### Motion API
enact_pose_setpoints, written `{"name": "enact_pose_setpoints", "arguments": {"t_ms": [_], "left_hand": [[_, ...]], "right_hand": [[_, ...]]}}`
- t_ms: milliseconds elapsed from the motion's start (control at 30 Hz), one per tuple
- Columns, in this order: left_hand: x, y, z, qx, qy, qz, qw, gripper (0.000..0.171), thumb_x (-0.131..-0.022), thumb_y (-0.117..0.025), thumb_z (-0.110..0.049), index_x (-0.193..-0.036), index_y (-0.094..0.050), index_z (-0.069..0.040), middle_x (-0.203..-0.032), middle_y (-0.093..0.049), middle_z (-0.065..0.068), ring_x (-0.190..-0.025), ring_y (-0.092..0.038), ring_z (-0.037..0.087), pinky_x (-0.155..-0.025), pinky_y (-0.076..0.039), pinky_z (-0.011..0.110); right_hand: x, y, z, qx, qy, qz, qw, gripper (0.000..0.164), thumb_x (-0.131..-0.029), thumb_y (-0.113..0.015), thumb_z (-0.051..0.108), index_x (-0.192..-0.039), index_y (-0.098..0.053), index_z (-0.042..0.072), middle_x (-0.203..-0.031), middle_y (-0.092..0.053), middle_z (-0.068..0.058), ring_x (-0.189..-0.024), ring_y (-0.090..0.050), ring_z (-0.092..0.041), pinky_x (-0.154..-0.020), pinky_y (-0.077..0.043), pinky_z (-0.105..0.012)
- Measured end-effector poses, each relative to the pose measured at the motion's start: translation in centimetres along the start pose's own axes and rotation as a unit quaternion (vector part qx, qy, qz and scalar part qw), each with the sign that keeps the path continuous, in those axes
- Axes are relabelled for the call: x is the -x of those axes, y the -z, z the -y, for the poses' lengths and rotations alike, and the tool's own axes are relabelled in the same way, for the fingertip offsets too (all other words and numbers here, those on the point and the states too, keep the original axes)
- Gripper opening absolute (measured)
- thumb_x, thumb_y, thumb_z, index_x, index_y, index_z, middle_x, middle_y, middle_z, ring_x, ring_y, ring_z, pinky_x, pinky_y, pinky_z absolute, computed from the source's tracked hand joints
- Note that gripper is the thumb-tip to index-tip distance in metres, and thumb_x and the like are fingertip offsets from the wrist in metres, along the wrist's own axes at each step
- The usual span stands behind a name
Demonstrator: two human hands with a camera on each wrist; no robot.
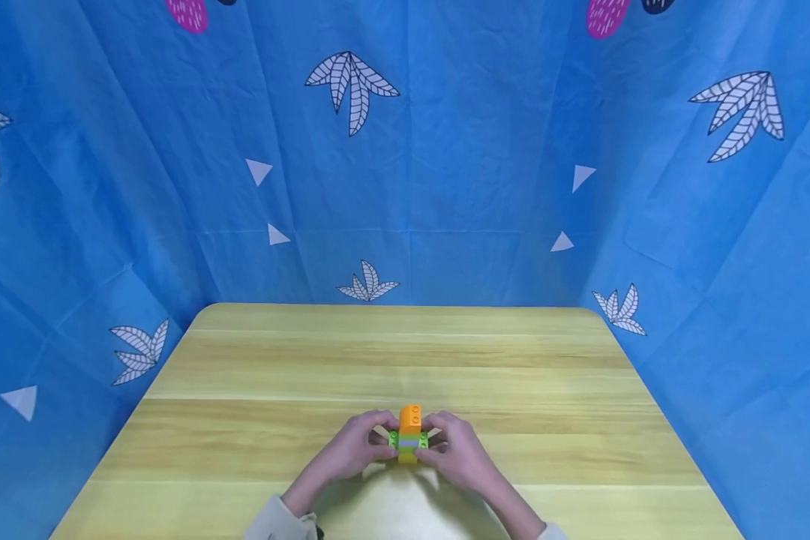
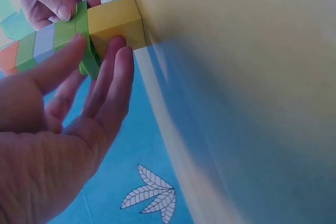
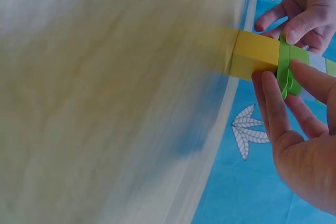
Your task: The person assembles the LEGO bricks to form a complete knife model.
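Note:
A tower of toy building bricks (image 1: 409, 443) stands upright at the near middle of the table. Its yellow brick (image 2: 116, 22) is lowest; above it come a wide thin green plate (image 3: 284, 66), a green brick, a pale blue one and another green one. An orange brick (image 1: 410, 417) with a rounded side tops the stack. My left hand (image 1: 361, 446) grips the plate's left end between thumb and fingers, fingertips against the yellow brick. On the opposite side my right hand (image 1: 457, 450) holds the plate's right end the same way.
The wood-grain table (image 1: 405, 352) has rounded far corners. A blue patterned cloth (image 1: 445, 150) hangs behind it and along both sides. Light sleeves (image 1: 280, 521) show at the near edge of the head view.

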State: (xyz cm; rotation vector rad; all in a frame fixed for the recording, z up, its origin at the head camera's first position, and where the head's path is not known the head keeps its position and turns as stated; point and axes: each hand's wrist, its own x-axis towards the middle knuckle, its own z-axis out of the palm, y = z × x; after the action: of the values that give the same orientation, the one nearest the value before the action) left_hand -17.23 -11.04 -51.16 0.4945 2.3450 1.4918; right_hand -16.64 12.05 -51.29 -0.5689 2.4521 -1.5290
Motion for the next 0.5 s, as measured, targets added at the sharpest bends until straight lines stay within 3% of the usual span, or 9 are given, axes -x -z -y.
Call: {"name": "enact_pose_setpoints", "arguments": {"t_ms": [500], "left_hand": [[-0.99, 0.08, 0.08, -0.017, -0.006, -0.016, 0.9997, 0.034, -0.088, -0.078, -0.003, -0.12, -0.069, -0.011, -0.127, -0.066, 0.014, -0.099, -0.069, 0.02, -0.084, -0.062, 0.028]], "right_hand": [[-0.81, 0.5, -0.24, 0.011, -0.014, -0.012, 1.0, 0.034, -0.087, -0.081, 0.01, -0.118, -0.07, 0.002, -0.123, -0.064, -0.019, -0.1, -0.07, -0.029, -0.081, -0.064, -0.028]]}}
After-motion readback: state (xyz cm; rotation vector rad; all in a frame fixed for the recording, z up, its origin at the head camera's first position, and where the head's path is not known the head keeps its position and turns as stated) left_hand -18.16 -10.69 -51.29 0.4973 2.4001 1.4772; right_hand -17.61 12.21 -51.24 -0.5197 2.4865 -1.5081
